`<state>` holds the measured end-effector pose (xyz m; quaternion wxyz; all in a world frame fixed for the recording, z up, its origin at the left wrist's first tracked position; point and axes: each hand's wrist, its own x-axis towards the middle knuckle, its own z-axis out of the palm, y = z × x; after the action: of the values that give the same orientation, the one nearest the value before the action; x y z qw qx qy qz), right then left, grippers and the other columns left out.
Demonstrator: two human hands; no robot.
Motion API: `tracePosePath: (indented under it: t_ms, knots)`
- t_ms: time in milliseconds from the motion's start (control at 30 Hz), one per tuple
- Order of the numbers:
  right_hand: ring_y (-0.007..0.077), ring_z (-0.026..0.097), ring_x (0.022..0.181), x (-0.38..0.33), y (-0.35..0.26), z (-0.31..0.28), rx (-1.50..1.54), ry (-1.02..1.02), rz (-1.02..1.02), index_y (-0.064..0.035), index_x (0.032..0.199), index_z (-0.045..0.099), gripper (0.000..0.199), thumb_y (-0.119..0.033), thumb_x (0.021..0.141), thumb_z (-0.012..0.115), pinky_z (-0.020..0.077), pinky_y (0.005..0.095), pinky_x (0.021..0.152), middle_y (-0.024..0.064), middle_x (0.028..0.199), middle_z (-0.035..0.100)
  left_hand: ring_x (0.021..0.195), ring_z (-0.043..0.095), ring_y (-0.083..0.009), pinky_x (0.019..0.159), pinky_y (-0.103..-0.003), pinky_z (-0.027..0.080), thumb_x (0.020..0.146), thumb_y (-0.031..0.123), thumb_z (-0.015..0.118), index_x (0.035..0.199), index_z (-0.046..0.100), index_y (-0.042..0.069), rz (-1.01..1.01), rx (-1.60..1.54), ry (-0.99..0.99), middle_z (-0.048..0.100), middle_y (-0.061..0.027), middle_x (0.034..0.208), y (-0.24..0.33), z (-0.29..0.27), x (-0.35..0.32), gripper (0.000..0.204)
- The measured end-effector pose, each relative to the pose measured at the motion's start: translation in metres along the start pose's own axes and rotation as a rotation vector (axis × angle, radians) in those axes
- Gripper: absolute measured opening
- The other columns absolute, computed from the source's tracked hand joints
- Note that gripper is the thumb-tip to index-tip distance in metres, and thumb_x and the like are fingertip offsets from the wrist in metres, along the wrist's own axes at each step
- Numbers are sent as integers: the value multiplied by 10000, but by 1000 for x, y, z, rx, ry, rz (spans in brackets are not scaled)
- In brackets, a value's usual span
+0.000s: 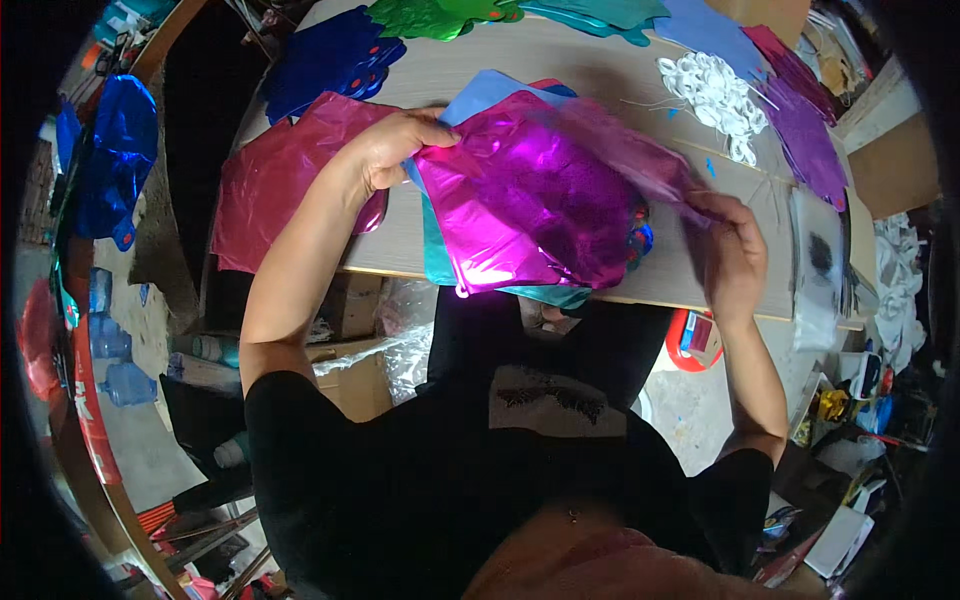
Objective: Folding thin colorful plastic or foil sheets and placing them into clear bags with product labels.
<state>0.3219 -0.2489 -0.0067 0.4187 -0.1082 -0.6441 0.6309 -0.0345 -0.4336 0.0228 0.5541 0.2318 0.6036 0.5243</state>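
Note:
My left hand point(392, 145) pinches the upper left corner of a stack of flat, shiny foil balloons. A magenta foil balloon point(540, 190) lies on top, crinkled and bright. Under it, edges of a light blue one point(487, 92) and a teal one point(436, 250) stick out. My right hand point(735, 245) is closed on the right end of a pink-purple foil balloon point(630, 150), lifted and smeared by motion. Left of the stack, a dark pink foil balloon point(265, 190) lies on the table, partly behind my left forearm.
Around the far edge of the table point(560, 50) lie dark blue foil balloons point(330, 65), green ones point(440, 15) and purple ones point(805, 150). A heap of white string point(712, 100) sits at the far right. Clear plastic bags point(818, 265) lie at the right edge.

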Motion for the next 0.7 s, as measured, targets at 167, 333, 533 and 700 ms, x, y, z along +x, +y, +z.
tracePosePath:
  t_ms: [167, 333, 533, 700]
  knots:
    - [333, 614, 1134, 26, -9, 24, -308, -566, -312, -3, 881, 675, 171, 39, 840, 514, 303, 527, 1126, 160, 973, 695, 932, 690, -190, 818, -338, 588, 919, 59, 594, 1250, 560, -20, -31, 102, 55, 674, -122, 1099, 7, 2, -4, 341]
    - [326, 632, 1121, 54, 10, 32, -274, -915, -307, -71, 802, 658, 229, 107, 692, 565, 257, 561, 1149, 93, 922, 716, 992, 684, -211, 826, -340, 580, 988, 421, 531, 1319, 547, 5, -20, -47, 43, 658, -145, 1188, 15, 20, -7, 532]
    - [304, 585, 1201, 87, 30, 28, -346, -1103, -282, -108, 764, 614, 234, 103, 685, 549, 229, 559, 1164, 45, 935, 724, 1128, 625, -202, 978, -361, 498, 944, 535, 569, 1322, 562, 43, -97, 19, 103, 658, -104, 1208, 21, 25, -13, 620]
    - [327, 507, 1285, 129, 29, 12, -145, -1106, 46, -86, 1011, 661, 319, 89, 764, 558, 271, 483, 1173, 113, 1230, 645, 1003, 660, -166, 913, -314, 521, 887, 142, 718, 1261, 614, 41, 16, 204, -9, 686, -71, 1126, 4, 3, 1, 401]
